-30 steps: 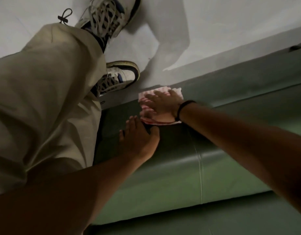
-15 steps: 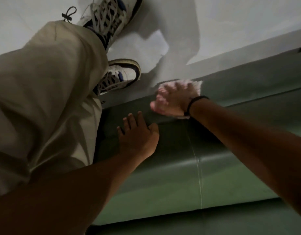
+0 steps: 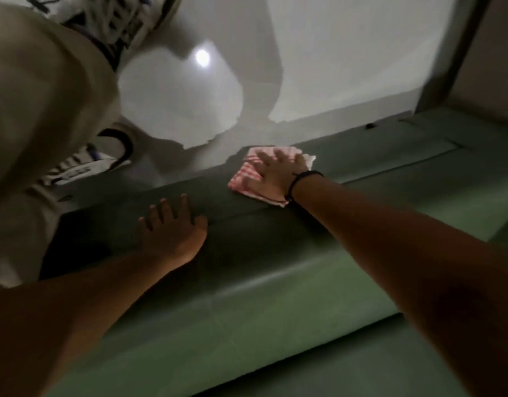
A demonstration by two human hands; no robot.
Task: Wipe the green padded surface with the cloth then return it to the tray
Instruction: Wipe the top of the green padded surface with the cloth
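Note:
A red-and-white checked cloth [image 3: 247, 173] lies flat on the green padded surface [image 3: 275, 305], close to its far edge. My right hand [image 3: 275, 174] presses down on the cloth with the fingers spread, a black band on the wrist. My left hand [image 3: 172, 230] rests flat on the padding to the left of the cloth, fingers apart and holding nothing. No tray is in view.
Beyond the padded edge is a pale glossy floor [image 3: 333, 53] with a light reflection. My legs in beige trousers [image 3: 40, 110] and white sneakers [image 3: 86, 167] stand at the left. More green padding [image 3: 462, 156] extends to the right.
My right hand has slid the cloth to the right along the far edge of the padding. The left hand has stayed flat in about the same spot.

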